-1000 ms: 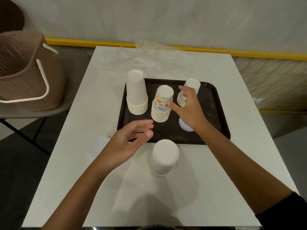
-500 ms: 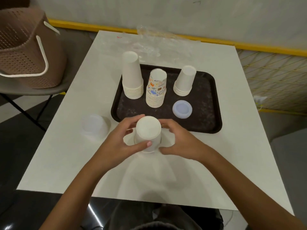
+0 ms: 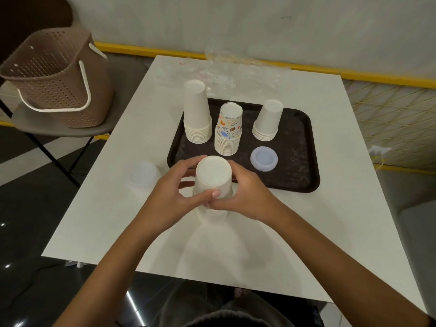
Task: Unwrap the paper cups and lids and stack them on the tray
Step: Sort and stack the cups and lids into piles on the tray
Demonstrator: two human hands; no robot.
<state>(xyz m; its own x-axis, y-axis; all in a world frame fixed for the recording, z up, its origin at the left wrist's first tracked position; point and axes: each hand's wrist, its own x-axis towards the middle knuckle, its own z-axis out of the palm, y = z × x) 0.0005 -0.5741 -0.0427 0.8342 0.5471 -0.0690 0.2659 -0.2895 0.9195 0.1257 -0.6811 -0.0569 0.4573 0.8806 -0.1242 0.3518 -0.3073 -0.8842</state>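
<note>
Both hands wrap around an upside-down stack of plain white paper cups [image 3: 213, 178] on the white counter [image 3: 306, 232], just in front of the black plastic tray [image 3: 304, 166]. The left hand [image 3: 172, 197] curls around it from 9 o'clock and the right hand [image 3: 245, 197] from 3 o'clock, thumbs meeting at 6 o'clock. To do this well, I think they should squeeze softly, keep the stack straight, and lift it toward 12 o'clock onto a bare spot.
</note>
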